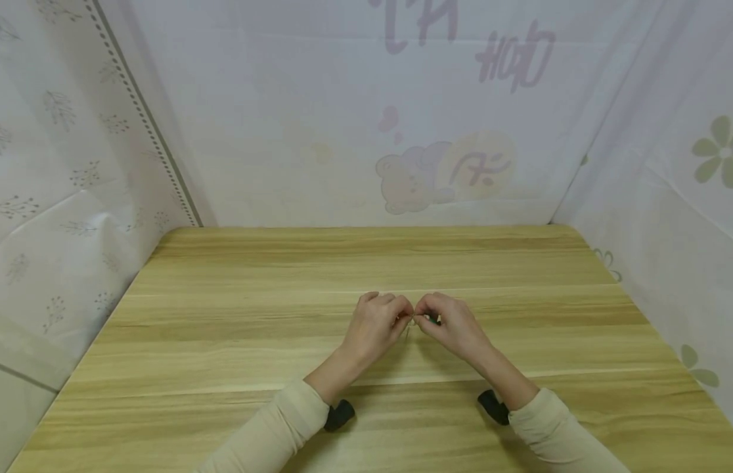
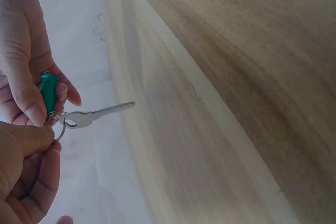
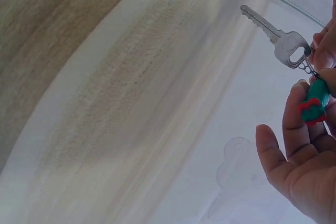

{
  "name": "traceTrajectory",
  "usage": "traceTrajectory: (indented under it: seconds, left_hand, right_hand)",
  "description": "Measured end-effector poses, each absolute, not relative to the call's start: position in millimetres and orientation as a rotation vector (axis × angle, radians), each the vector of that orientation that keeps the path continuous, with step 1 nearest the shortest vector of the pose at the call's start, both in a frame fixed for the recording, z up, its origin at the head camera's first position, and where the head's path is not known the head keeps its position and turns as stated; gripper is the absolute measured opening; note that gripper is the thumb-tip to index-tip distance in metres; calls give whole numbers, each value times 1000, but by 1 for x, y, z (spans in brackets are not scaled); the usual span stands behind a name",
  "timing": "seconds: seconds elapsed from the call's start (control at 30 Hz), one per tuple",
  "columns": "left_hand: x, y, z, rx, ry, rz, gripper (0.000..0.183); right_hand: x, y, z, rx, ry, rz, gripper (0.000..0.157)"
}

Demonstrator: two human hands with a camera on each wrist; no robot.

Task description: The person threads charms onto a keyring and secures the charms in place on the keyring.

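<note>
A silver key [image 3: 283,46] hangs from a thin metal ring [image 2: 62,132], its blade pointing away from the fingers. A short chain joins the ring to a small green charm [image 3: 318,94] with a red wavy edge. My left hand [image 1: 374,326] pinches the ring between thumb and forefinger. Beside it, my right hand [image 1: 456,326] holds the charm with the thumb against curled fingers. Both hands meet fingertip to fingertip above the table; in the head view they mostly hide the charm and ring.
Beneath the hands lies a wood-grain table [image 1: 224,341]. Printed white curtains [image 1: 272,131] enclose its back and both sides. A black device [image 1: 340,416] sits under the left wrist, and another black device [image 1: 493,406] under the right.
</note>
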State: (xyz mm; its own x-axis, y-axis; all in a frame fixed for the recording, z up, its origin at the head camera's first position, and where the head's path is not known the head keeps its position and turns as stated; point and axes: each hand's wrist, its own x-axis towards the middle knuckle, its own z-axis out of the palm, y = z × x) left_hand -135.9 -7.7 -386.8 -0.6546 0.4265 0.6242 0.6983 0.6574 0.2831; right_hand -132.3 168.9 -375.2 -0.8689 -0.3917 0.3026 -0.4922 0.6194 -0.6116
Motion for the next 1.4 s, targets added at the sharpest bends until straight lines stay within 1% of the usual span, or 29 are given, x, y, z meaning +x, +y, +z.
traceTrajectory:
  seconds: [0.6,1.0,1.4]
  left_hand:
    - [-137,-7,-387,-791,-2434,-1006,10]
    - [-136,-7,-389,-857,-2333,-681,12]
    - [-137,-9,-385,-802,-2431,-921,9]
  right_hand:
    - [-130,168,-373,677,-2715,1184,6]
    - [-131,167,-375,726,-2709,1112,10]
    - [-131,166,-374,699,-2709,1137,9]
